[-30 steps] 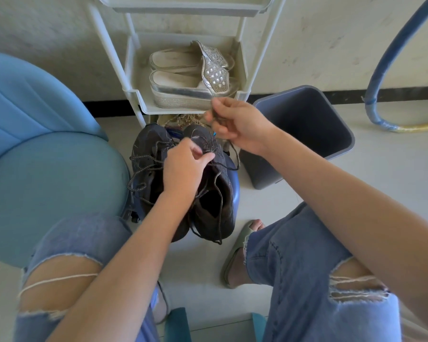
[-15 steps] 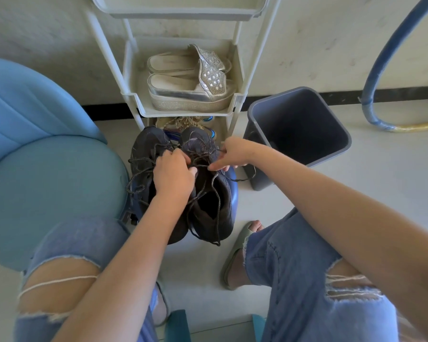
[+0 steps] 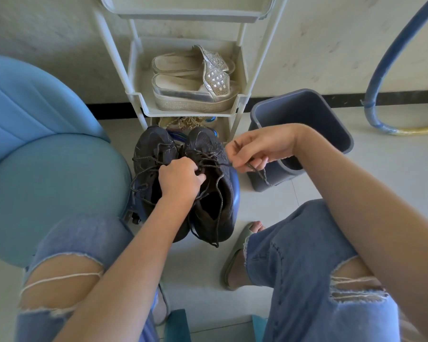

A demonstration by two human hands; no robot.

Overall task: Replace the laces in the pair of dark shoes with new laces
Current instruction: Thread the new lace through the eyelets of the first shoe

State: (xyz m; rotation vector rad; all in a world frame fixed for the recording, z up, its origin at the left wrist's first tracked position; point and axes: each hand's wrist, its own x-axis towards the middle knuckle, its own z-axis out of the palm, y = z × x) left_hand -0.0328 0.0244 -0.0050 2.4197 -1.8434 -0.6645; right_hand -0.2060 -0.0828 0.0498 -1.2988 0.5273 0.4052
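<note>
Two dark shoes stand side by side on a small blue stool (image 3: 235, 191) between my knees: the left shoe (image 3: 150, 156) and the right shoe (image 3: 215, 213). Both carry loosened dark laces (image 3: 220, 193). My left hand (image 3: 179, 180) rests on the tongue of the right shoe, fingers curled onto its laces. My right hand (image 3: 260, 148) is just right of that shoe's toe and pinches a lace end; the lace runs taut from the eyelets to my fingers, and its tail hangs below the hand.
A white shoe rack (image 3: 143, 104) with a pair of sparkly platform sandals (image 3: 195, 82) stands straight ahead. A grey bin (image 3: 336, 124) is at the right, a blue padded chair (image 3: 47, 169) at the left, a blue hoop (image 3: 381, 77) against the wall.
My right hand rose with a lace, dropped to the right shoe's eyelets, and has now pulled out to the right with the lace end. My left hand has stayed on the shoe.
</note>
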